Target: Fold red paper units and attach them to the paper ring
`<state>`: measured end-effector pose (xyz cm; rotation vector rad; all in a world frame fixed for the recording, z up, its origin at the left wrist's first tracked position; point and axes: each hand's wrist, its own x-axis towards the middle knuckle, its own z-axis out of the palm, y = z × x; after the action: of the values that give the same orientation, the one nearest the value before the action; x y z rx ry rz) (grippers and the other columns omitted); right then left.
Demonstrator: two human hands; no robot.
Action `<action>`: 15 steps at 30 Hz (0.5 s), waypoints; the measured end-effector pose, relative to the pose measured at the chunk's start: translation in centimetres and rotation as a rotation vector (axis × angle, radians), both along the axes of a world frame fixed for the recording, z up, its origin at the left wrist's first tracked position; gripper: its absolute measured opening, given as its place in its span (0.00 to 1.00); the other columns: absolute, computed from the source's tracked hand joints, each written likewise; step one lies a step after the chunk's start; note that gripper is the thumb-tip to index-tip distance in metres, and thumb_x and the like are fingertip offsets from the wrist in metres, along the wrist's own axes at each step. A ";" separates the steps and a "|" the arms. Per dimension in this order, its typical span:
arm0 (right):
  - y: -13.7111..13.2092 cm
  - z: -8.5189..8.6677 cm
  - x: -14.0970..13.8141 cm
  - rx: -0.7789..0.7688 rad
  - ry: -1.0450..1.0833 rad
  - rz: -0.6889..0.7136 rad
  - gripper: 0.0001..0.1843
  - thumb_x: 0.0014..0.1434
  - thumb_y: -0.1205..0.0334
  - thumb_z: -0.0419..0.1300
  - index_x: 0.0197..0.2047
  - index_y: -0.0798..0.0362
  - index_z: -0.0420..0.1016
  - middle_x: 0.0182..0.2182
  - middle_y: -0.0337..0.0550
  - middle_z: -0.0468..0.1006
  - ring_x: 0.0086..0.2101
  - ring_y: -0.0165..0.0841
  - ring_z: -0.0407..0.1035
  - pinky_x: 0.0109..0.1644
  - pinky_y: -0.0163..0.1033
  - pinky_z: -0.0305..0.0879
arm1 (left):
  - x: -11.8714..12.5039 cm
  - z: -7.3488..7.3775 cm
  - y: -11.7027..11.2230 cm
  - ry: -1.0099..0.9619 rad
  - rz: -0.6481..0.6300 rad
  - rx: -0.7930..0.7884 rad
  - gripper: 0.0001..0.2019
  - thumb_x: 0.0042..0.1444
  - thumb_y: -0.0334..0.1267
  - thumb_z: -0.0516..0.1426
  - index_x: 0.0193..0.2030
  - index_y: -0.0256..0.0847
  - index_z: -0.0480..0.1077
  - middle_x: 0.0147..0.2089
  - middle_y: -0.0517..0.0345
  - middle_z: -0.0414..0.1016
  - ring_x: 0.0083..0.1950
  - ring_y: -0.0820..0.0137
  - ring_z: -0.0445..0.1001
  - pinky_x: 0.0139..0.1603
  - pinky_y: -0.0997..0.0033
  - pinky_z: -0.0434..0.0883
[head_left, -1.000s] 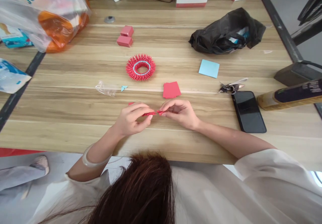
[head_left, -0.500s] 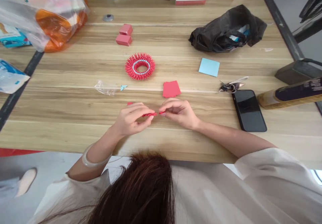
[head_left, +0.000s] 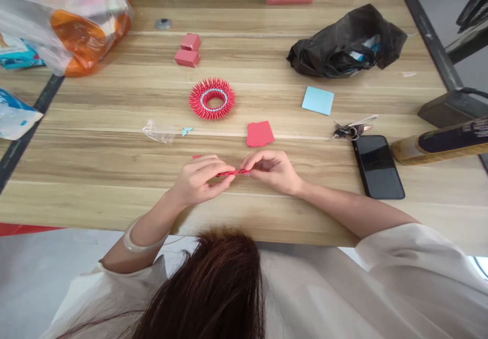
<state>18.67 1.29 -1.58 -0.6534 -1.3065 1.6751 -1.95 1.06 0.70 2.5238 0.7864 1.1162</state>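
Observation:
My left hand (head_left: 200, 180) and my right hand (head_left: 271, 170) pinch the two ends of a narrow folded strip of red paper (head_left: 233, 173) just above the wooden table (head_left: 95, 161). Both hands have their fingers closed on it. Beyond the hands lies a small stack of red paper squares (head_left: 260, 133). Farther back sits a spiky red paper ring (head_left: 212, 98) with a pale blue inner band. A tiny blue folded piece (head_left: 186, 131) lies left of the stack.
A phone (head_left: 377, 166), keys (head_left: 351, 130) and a bottle (head_left: 442, 143) lie to the right. A blue note pad (head_left: 317, 100), a black bag (head_left: 345, 44), two pink blocks (head_left: 187, 50), a clear wrapper (head_left: 158, 132) and an orange-filled plastic bag (head_left: 64, 19) surround the work area.
My right fingers have closed the gap, so the red strip now runs unbroken between both hands. A foot seen at the lower left has left the view.

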 end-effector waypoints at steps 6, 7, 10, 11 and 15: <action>0.0 0.0 -0.1 -0.058 0.010 0.008 0.05 0.49 0.68 0.66 0.32 0.56 0.75 0.33 0.42 0.77 0.35 0.28 0.73 0.43 0.36 0.70 | 0.0 -0.1 0.0 0.000 0.000 -0.010 0.08 0.50 0.26 0.59 0.38 0.36 0.70 0.32 0.54 0.77 0.31 0.73 0.73 0.34 0.73 0.72; 0.0 0.0 -0.1 -0.062 0.014 0.012 0.05 0.49 0.68 0.66 0.32 0.55 0.75 0.33 0.42 0.77 0.35 0.28 0.73 0.43 0.36 0.70 | 0.0 -0.1 0.0 0.001 0.002 -0.009 0.08 0.50 0.26 0.59 0.38 0.36 0.70 0.32 0.54 0.77 0.31 0.73 0.73 0.34 0.73 0.72; 0.0 -0.2 -0.2 -0.064 0.025 0.018 0.06 0.49 0.68 0.66 0.33 0.55 0.75 0.33 0.42 0.78 0.35 0.28 0.73 0.43 0.36 0.70 | 0.0 -0.1 0.0 0.013 0.007 -0.006 0.09 0.50 0.26 0.60 0.39 0.36 0.70 0.32 0.55 0.77 0.31 0.73 0.73 0.33 0.73 0.72; 0.0 -0.2 -0.2 -0.064 0.027 0.019 0.06 0.50 0.68 0.66 0.33 0.55 0.75 0.34 0.42 0.78 0.35 0.28 0.73 0.43 0.36 0.70 | 0.0 -0.1 0.0 0.016 0.007 -0.007 0.09 0.50 0.26 0.60 0.39 0.36 0.70 0.32 0.55 0.77 0.31 0.73 0.73 0.33 0.73 0.72; 0.0 -0.4 -0.2 -0.056 0.032 0.016 0.07 0.50 0.67 0.66 0.34 0.55 0.74 0.34 0.41 0.78 0.35 0.28 0.73 0.43 0.37 0.70 | 0.0 -0.1 0.1 0.006 -0.006 -0.011 0.09 0.50 0.26 0.60 0.39 0.36 0.71 0.32 0.54 0.77 0.32 0.73 0.73 0.34 0.73 0.73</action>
<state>18.49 1.27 -1.99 -0.6478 -1.2498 1.7336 -1.94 1.11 0.60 2.5199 0.7838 1.1003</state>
